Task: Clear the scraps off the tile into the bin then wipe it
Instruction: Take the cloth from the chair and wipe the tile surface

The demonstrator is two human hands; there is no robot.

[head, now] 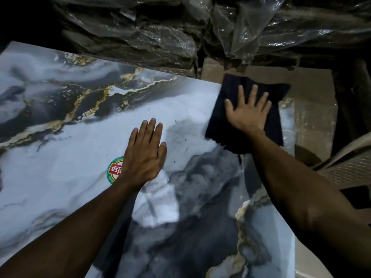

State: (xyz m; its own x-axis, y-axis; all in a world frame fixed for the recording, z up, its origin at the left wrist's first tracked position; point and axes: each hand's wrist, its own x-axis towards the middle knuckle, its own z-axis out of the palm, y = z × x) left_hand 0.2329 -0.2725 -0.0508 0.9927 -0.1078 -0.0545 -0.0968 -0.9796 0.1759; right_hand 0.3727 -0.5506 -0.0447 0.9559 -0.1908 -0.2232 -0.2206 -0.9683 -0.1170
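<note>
A large glossy marble-patterned tile (60, 177), white and grey with gold veins, fills most of the view. My left hand (144, 153) lies flat on its middle, fingers together, partly covering a round red and green sticker (114, 170). My right hand (249, 109) presses with spread fingers on a dark cloth (267, 135) at the tile's far right corner; the cloth hangs partly over the edge. A few tiny dark specks (181, 140) dot the tile between my hands. No bin is in view.
Crumpled clear plastic sheeting (180, 27) over dark stacked material runs along the tile's far edge. Brown cardboard (313, 93) lies to the right of the tile. A beige woven plastic chair (349, 167) stands at the right.
</note>
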